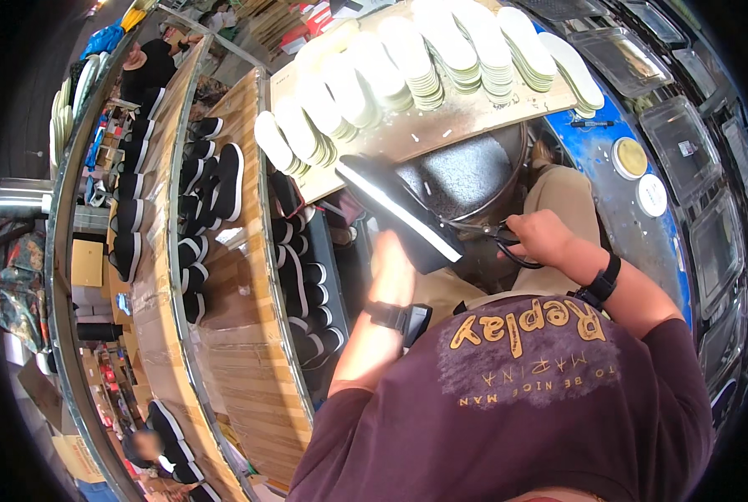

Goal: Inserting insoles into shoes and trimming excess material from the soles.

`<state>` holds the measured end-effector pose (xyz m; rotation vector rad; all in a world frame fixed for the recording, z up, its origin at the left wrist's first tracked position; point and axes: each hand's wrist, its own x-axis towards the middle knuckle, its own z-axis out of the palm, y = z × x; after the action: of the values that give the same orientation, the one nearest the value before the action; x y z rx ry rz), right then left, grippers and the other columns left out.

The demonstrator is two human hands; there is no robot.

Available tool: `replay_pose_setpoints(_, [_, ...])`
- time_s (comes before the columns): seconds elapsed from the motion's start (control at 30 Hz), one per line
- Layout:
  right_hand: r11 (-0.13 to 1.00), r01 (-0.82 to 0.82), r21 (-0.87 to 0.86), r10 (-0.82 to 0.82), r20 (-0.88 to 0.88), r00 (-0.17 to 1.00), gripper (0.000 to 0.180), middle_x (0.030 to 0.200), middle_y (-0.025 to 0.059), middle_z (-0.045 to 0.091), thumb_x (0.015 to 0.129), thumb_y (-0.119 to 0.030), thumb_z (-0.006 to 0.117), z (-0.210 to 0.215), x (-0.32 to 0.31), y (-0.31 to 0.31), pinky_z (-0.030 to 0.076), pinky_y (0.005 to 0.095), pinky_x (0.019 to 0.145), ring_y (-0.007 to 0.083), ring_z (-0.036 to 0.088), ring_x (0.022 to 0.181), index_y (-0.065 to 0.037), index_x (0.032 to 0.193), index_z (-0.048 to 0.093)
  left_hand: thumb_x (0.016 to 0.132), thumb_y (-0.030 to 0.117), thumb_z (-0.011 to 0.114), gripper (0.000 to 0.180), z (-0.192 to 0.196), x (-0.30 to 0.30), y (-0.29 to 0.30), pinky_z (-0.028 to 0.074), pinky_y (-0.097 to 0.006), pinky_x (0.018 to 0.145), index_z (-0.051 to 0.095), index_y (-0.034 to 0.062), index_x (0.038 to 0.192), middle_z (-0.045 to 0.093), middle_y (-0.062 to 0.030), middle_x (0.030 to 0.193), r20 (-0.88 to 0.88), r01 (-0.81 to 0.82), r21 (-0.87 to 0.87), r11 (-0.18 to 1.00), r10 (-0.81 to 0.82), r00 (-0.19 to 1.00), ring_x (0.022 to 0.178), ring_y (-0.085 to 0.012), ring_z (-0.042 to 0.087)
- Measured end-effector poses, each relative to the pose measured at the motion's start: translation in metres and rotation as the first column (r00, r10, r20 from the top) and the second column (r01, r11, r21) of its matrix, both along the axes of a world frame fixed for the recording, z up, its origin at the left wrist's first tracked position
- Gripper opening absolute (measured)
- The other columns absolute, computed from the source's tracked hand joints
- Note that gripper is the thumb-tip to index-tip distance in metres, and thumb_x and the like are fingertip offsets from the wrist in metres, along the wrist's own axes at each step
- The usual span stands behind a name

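Note:
My left hand point(393, 266) is closed around a black shoe point(388, 203) with a white sole edge, held tilted in front of me. Its fingers are mostly hidden behind the shoe. In my right hand point(544, 238) are scissors point(508, 242) with dark handles, their blades lying against the shoe's sole edge near its lower end. Beneath the shoe's far side stands a round dark tub point(466, 171) with a shiny grey inside. Behind it, several stacks of white insoles point(420, 63) lie in a row on a wooden board point(424, 142).
Wooden racks point(232, 351) on the left carry several black shoes point(228, 182). To the right, a blue surface point(610, 188) holds a yellow-lidded jar point(630, 157), a white round lid point(651, 195) and a black pen point(591, 124). Clear plastic trays point(681, 138) line the far right. Other people are at the left.

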<state>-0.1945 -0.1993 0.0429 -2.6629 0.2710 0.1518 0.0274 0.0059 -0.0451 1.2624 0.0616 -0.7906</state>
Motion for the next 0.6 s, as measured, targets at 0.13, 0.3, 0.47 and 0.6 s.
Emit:
replay_pose_setpoints(0.13, [0.995, 0.097, 0.012, -0.098, 0.089, 0.991, 0.053, 0.07, 0.0158, 0.064, 0.075, -0.055, 0.07, -0.016, -0.026, -0.016, 0.05, 0.0465, 0.063, 0.0385, 0.063, 0.068, -0.004, 0.079, 0.057, 0.092, 0.016, 0.057, 0.018, 0.023, -0.004, -0.033, 0.051, -0.03, 0.063, 0.063, 0.0001, 0.097, 0.064, -0.0095, 0.085, 0.179, -0.1, 0.295, 0.95, 0.048, 0.983, 0.075, -0.0201, 0.063])
replay_pose_setpoints(0.3, [0.941, 0.315, 0.127, -0.331, 0.137, 0.934, 0.049, 0.072, 0.0164, 0.064, 0.073, -0.048, 0.076, -0.033, -0.052, -0.028, 0.048, 0.0457, 0.062, 0.0376, 0.063, 0.069, -0.003, 0.08, 0.058, 0.082, 0.012, 0.062, 0.03, 0.01, -0.017, -0.04, 0.053, -0.045, 0.074, 0.062, -0.0049, 0.107, 0.067, -0.0254, 0.088, 0.705, -0.22, 0.709, 0.67, -0.682, 0.196, 0.08, -0.039, 0.066])
replay_pose_setpoints(0.47, [0.923, 0.384, 0.035, -0.385, 0.124, 0.914, 0.048, 0.071, 0.0168, 0.063, 0.071, -0.046, 0.077, -0.024, -0.064, -0.026, 0.048, 0.0446, 0.062, 0.0385, 0.062, 0.069, -0.003, 0.079, 0.06, 0.075, 0.048, 0.071, 0.044, 0.051, -0.055, -0.038, 0.052, -0.042, 0.069, 0.067, 0.004, 0.074, 0.066, -0.0167, 0.078, 0.418, -0.075, 0.904, 0.42, -0.907, -0.04, 0.076, -0.0326, 0.066])
replay_pose_setpoints(0.6, [0.935, 0.35, 0.054, -0.353, 0.068, 0.933, 0.047, 0.069, 0.0166, 0.062, 0.071, -0.046, 0.078, -0.026, -0.052, -0.017, 0.047, 0.0439, 0.061, 0.0375, 0.062, 0.068, -0.003, 0.079, 0.059, 0.07, 0.05, 0.073, 0.044, 0.018, -0.04, -0.007, 0.051, -0.04, 0.065, 0.065, 0.0069, 0.072, 0.062, -0.0099, 0.073, 0.643, -0.115, 0.743, 0.659, -0.751, -0.148, 0.072, -0.0288, 0.064])
